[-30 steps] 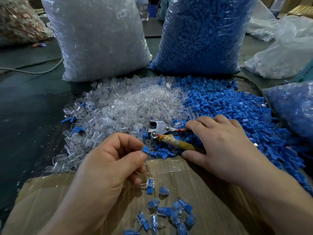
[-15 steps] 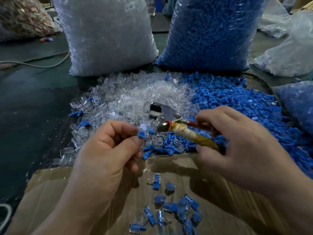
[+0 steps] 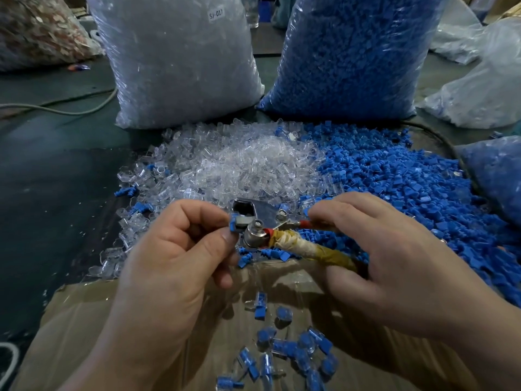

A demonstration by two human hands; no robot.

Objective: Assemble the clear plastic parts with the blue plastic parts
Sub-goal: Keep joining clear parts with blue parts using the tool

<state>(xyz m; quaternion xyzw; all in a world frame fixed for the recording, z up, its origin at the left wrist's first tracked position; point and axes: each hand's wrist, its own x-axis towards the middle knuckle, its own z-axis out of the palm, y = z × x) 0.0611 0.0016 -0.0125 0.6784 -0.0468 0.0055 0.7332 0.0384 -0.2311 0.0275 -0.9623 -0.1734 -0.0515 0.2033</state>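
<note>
Left hand (image 3: 180,249) pinches a blue-and-clear part (image 3: 236,222) in the pliers (image 3: 259,221); right hand (image 3: 394,249), gripping the handles, should squeeze squarely.

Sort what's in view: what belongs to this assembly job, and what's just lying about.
In use: left hand pinching a blue part; right hand holding the pliers; clear pile; blue pile; finished pieces on the cardboard.

Lying about: clear bag; blue bag; cable; mixed bag.
</note>
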